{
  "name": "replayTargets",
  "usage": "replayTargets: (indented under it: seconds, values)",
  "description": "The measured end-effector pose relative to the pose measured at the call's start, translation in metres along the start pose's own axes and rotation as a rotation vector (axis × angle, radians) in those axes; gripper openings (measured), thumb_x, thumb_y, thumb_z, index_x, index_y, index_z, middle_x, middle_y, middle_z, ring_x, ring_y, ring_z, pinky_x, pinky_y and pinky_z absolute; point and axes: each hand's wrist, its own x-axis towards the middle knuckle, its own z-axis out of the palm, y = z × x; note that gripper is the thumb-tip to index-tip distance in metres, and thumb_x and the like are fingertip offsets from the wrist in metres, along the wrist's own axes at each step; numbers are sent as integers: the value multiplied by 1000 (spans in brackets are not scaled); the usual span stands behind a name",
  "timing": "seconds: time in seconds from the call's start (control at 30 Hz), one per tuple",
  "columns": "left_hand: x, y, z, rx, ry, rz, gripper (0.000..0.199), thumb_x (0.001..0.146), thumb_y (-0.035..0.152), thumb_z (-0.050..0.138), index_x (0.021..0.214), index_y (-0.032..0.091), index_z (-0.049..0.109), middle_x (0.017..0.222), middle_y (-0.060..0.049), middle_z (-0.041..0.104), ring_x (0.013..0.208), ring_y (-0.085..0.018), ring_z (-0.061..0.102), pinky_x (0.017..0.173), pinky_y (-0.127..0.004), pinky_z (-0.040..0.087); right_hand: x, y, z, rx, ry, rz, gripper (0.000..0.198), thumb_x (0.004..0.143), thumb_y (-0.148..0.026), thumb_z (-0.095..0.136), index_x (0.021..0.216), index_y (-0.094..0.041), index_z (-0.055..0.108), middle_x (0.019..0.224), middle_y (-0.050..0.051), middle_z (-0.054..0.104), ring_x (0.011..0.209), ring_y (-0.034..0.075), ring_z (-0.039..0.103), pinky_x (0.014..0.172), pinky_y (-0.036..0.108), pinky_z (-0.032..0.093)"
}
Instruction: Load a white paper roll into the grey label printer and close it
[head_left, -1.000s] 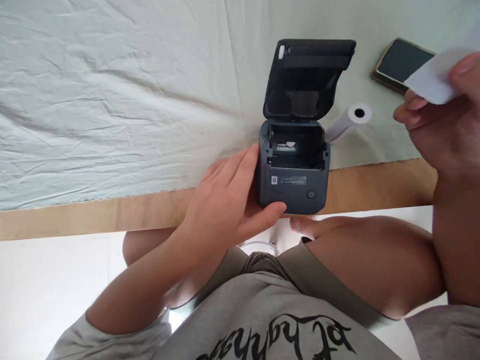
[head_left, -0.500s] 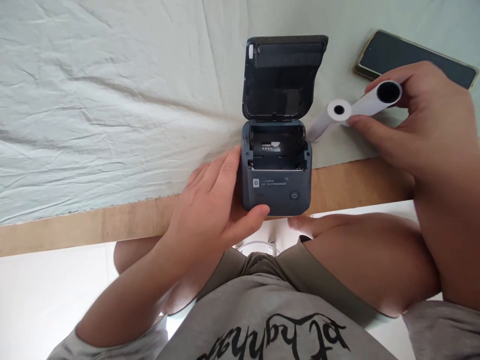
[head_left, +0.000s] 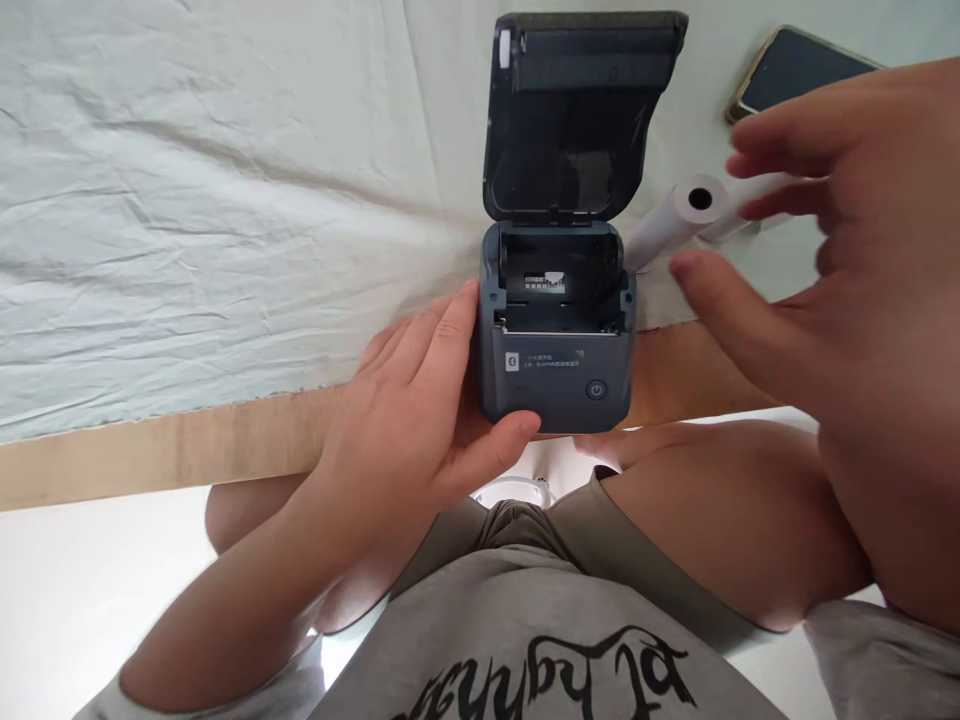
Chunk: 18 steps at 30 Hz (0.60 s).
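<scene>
A dark blue-grey portable thermal printer (head_left: 555, 370) stands near the table's front edge, its black lid (head_left: 577, 125) raised and its paper bay bare. My left hand (head_left: 409, 420) grips its left side, fingers along the wall and thumb across the front corner. To the printer's right, a white paper roll (head_left: 679, 220) with a dark core leans toward its side. Behind that, a second white roll (head_left: 739, 200) is partly covered by the fingers of my right hand (head_left: 817, 210). That hand hovers beside the rolls, fingers and thumb apart, holding nothing.
A smartphone (head_left: 802, 70) in a case lies at the far right, partly hidden by my right hand. Pale wrinkled cloth (head_left: 247, 220) covers the table, leaving a wooden front edge (head_left: 165, 450) showing. My legs are under this edge.
My right hand has let go of the wider-cored roll and come toward the camera, fingers spread. The printer and nearer roll look slightly larger. My left hand stays on the printer.
</scene>
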Motion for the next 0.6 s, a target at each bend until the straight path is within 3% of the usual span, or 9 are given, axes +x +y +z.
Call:
replayTargets:
  seconds: [0.1,0.27,0.47,0.6]
  values:
    - [0,0,1,5,1,2,85,115,63,56,180,10,43,177,-23,64,160,-44,66,132,-58,56,8,-4,17,-96,-18,-141,61,101,-43,73,158,-24,62,155,16,69,139,31,72,110,50,67]
    - [-2,-1,0,31,20,39,83,118,65,54,180,11,44,176,-24,64,157,-43,68,131,-57,57,16,7,28,-228,-111,-118,57,106,-46,69,161,-34,61,152,17,67,140,32,68,113,55,65]
    - [-5,-5,-2,54,37,85,84,122,69,47,181,9,40,177,-27,63,156,-44,68,129,-58,58,15,6,22,-58,-145,-153,54,104,-28,61,157,-37,67,141,12,69,124,21,72,106,43,67]
    - [-5,-4,-1,70,14,98,84,123,70,44,182,9,38,176,-27,63,157,-42,69,130,-56,57,13,12,21,-37,-139,-212,58,105,-28,60,161,-40,64,143,10,69,120,19,72,103,40,68]
